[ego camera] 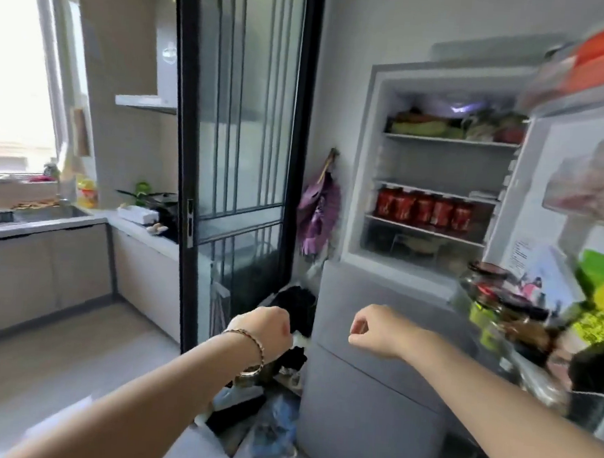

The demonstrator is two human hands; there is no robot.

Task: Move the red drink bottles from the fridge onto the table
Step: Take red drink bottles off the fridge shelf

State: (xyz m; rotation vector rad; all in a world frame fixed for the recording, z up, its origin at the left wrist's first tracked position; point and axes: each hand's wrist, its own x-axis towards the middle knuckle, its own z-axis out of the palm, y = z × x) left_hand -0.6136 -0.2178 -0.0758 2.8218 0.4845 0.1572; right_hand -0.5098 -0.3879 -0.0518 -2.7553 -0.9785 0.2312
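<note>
The fridge [366, 161] stands open ahead on the right. Several red drink bottles [424, 208] stand in a row on its third shelf. My left hand [268, 326], with a bracelet on the wrist, is raised in front of the lower fridge, its fingers curled under and holding nothing. My right hand [375, 328] hangs at the same height, fingers loosely curled, also empty. Both hands are well below and short of the bottles. No table is in view.
The open fridge door [556, 246] on the right carries jars, packets and bags. Bags and clutter [274, 405] lie on the floor left of the fridge. A black-framed glass sliding door [234, 152] stands at the middle, with kitchen counters and a sink [44, 212] beyond.
</note>
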